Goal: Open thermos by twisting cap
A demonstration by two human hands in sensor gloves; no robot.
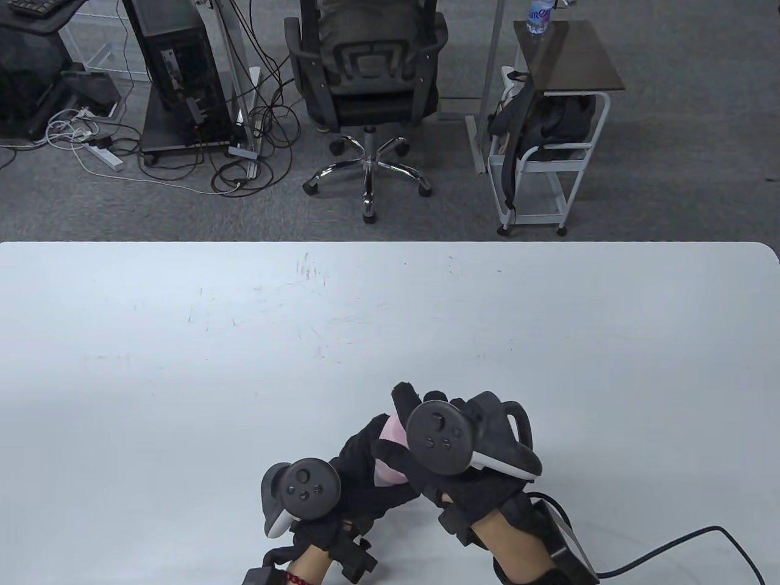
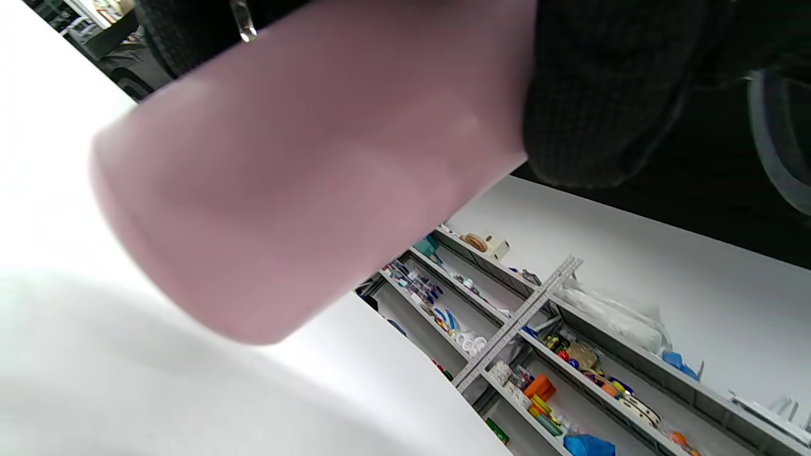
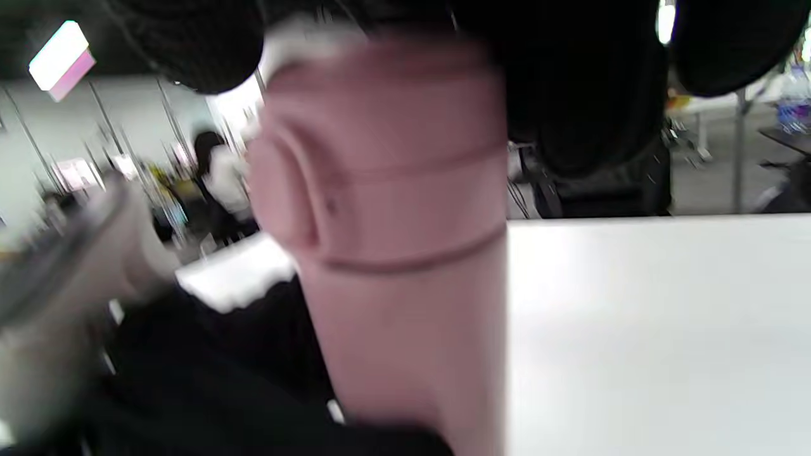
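A pink thermos (image 1: 390, 454) stands near the table's front edge, mostly hidden between both gloved hands. My left hand (image 1: 359, 469) grips its body from the left; the body fills the left wrist view (image 2: 304, 190), its base just above the table. My right hand (image 1: 420, 426) grips the cap from above. In the right wrist view the pink cap (image 3: 380, 158) sits on the body (image 3: 405, 342), with a seam line between them and my fingers (image 3: 570, 95) wrapped around the top.
The white table (image 1: 244, 341) stretches far and wide around the hands. A black cable (image 1: 688, 542) runs from my right wrist toward the front right. Beyond the far edge stand an office chair (image 1: 365, 79) and a white cart (image 1: 548, 134).
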